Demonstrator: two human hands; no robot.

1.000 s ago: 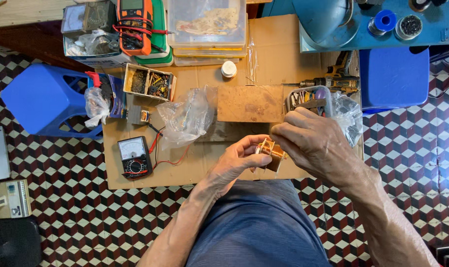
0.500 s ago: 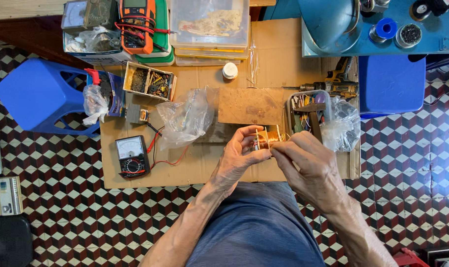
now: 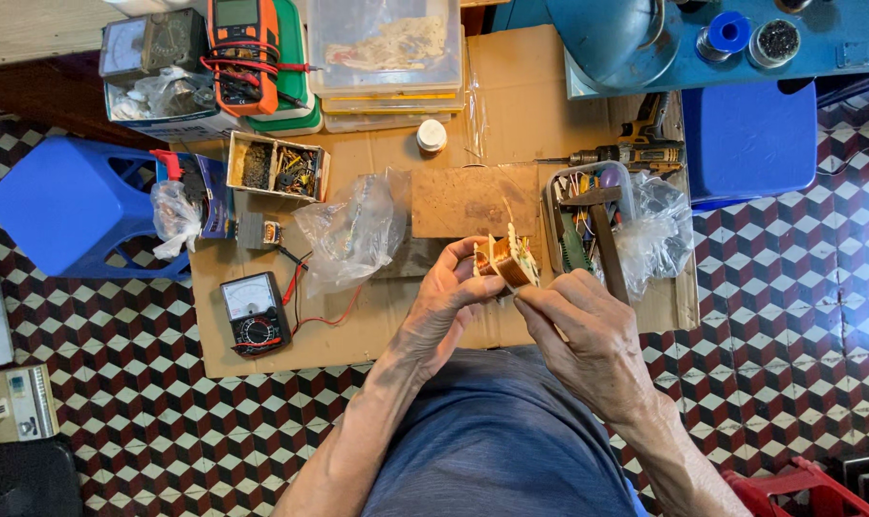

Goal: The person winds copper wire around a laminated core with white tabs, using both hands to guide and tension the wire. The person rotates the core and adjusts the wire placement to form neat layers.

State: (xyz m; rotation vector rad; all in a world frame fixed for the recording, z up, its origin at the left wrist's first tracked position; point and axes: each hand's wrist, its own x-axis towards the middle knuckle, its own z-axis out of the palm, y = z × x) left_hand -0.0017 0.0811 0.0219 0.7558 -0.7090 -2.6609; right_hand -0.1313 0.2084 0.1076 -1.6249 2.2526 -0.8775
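I see my left hand (image 3: 444,302) with fingers curled closed around a small copper-wound coil (image 3: 507,260), held above the front edge of the cardboard sheet (image 3: 511,115), over my lap. My right hand (image 3: 588,335) pinches the coil's near side with thumb and forefinger; the other fingers are loosely bent. Just beside the coil sits a clear tool tub (image 3: 588,215). An analog meter (image 3: 253,314) lies well to the left. The floor (image 3: 798,316) is checkered cube-pattern tile, with a blue stool (image 3: 61,206) at left.
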